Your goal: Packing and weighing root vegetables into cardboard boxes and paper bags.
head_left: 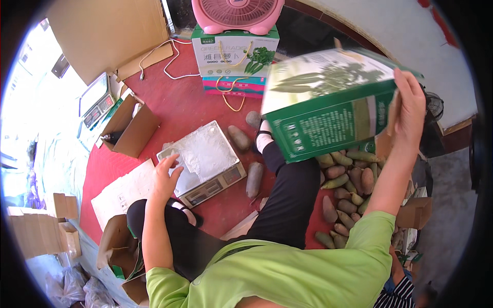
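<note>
My right hand (411, 105) grips a green and white cardboard carton (321, 123) by its right end and holds it tilted in the air over my right leg. The carton has radishes and leaves printed on it and looks a little blurred. My left hand (167, 177) hovers at the left edge of a weighing scale (210, 154), its fingers apart and nothing in them. Clear film seems to cover the scale's platform. A long radish (254, 179) lies just right of the scale, with another radish (239, 138) behind it.
A heap of green radishes (354, 179) lies beyond my right knee. At the back, a pink fan (239, 13) stands on a carton (233, 54). Left are an open box (131, 128), a second scale (97, 102) and flat cardboard (123, 190). Another person's striped clothing (398, 292) shows lower right.
</note>
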